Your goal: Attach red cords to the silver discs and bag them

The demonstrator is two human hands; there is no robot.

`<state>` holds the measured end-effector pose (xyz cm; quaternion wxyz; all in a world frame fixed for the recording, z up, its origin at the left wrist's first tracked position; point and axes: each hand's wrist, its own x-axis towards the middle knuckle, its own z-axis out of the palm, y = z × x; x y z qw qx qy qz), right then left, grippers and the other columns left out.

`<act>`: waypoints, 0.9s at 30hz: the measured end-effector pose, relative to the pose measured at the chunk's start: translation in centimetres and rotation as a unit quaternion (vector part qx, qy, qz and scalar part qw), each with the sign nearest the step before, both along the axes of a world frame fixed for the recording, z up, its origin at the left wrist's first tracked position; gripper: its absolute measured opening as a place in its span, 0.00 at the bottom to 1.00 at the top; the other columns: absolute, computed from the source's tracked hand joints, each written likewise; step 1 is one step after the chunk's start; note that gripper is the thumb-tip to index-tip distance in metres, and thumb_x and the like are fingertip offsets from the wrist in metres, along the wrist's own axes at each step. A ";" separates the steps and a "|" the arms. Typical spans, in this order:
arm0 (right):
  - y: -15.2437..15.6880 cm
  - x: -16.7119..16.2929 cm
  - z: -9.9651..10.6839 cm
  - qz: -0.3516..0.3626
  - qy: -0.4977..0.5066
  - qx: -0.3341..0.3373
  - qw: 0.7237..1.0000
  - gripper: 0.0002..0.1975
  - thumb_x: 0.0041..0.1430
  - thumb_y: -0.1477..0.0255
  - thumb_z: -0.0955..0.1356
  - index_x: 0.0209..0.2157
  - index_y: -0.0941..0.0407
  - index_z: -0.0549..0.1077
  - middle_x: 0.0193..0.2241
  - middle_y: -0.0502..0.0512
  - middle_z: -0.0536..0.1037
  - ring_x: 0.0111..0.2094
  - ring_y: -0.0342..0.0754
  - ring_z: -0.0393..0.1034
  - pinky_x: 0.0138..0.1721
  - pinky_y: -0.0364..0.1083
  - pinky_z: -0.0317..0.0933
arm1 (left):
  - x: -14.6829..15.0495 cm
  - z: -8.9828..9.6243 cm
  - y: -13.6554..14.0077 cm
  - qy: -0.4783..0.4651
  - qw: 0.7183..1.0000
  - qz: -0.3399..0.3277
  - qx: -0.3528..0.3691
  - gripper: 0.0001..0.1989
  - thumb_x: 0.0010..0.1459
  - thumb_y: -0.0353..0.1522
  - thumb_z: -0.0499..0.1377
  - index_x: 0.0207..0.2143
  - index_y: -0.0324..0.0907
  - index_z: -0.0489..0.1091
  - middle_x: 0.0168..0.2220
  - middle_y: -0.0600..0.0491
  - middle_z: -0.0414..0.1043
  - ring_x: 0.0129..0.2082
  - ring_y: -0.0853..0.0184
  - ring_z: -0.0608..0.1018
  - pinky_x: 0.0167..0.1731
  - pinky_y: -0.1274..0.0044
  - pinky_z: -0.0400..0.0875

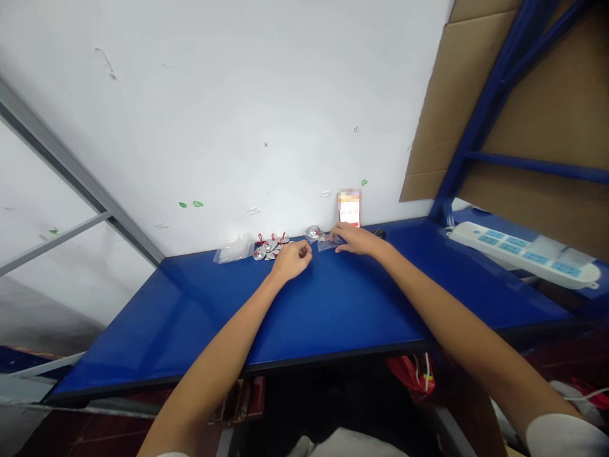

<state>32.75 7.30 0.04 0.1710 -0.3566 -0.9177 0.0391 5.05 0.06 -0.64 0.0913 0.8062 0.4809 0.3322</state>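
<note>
My left hand (292, 260) is just above the blue table, its fingers curled in a pinch; anything between them is too small or hidden to make out. Right beside it lies a pile of round silver metal pieces with red cord loops (269, 249), partly covered by the hand. My right hand (356, 239) reaches over a small clear plastic bag (328, 244), thumb apart from the fingers, fingertips at the bag's edge. More round silver pieces in clear plastic (313, 233) rest by the wall, between the two hands.
A stack of clear plastic bags (235, 249) lies left of the pile. Behind my right hand a lit phone (349, 206) leans on the white wall. A small black object (379, 233) sits nearby. A white power strip (523, 252) is at the right, by a blue metal frame (476, 127).
</note>
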 end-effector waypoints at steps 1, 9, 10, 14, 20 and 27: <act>-0.1 0.4 0.1 -0.002 0.009 -0.023 1.000 0.19 0.60 0.68 0.77 0.51 0.52 0.75 0.49 0.59 0.73 0.48 0.57 0.71 0.45 0.49 0.64 | 0.0 0.0 0.0 0.003 1.000 0.000 -0.002 0.07 0.58 0.27 0.58 0.34 0.44 0.77 0.30 0.54 0.79 0.30 0.65 0.78 0.34 0.75 0.70; -1.2 -0.8 -0.3 0.021 0.105 -0.008 0.994 0.08 0.67 0.66 0.71 0.45 0.53 0.79 0.45 0.60 0.75 0.48 0.56 0.71 0.49 0.50 0.64 | 0.1 0.0 -0.2 0.021 1.000 -0.002 -0.010 0.08 0.59 0.27 0.58 0.36 0.44 0.78 0.31 0.54 0.80 0.31 0.65 0.79 0.36 0.76 0.71; -1.2 -1.1 -0.5 0.023 0.091 -0.004 0.996 0.05 0.67 0.69 0.70 0.42 0.54 0.79 0.43 0.59 0.76 0.47 0.56 0.71 0.48 0.50 0.64 | 0.1 0.1 -0.2 0.026 1.000 0.003 -0.009 0.08 0.60 0.28 0.58 0.36 0.44 0.78 0.31 0.54 0.80 0.31 0.65 0.79 0.36 0.75 0.71; -1.0 -1.6 -0.7 0.020 0.060 -0.001 0.998 0.04 0.67 0.71 0.70 0.37 0.54 0.79 0.39 0.59 0.77 0.45 0.56 0.71 0.46 0.49 0.63 | -0.8 1.0 0.0 0.066 0.997 0.039 0.011 0.08 0.61 0.28 0.58 0.38 0.45 0.78 0.34 0.52 0.82 0.33 0.63 0.80 0.36 0.74 0.70; -2.1 -1.2 0.5 0.014 0.117 0.012 0.993 0.12 0.72 0.64 0.67 0.40 0.54 0.80 0.40 0.59 0.80 0.43 0.55 0.73 0.43 0.49 0.64 | -7.2 3.8 1.6 0.116 0.971 0.207 0.026 0.10 0.67 0.34 0.55 0.42 0.44 0.77 0.43 0.43 0.81 0.45 0.53 0.80 0.46 0.67 0.71; -3.0 -2.4 0.4 0.018 0.121 0.031 0.992 0.11 0.71 0.66 0.67 0.40 0.54 0.81 0.38 0.58 0.81 0.41 0.54 0.75 0.43 0.49 0.65 | -15.4 3.9 2.0 0.134 0.885 0.444 -0.041 0.28 0.64 0.47 0.59 0.53 0.32 0.74 0.56 0.25 0.74 0.58 0.37 0.74 0.53 0.57 0.71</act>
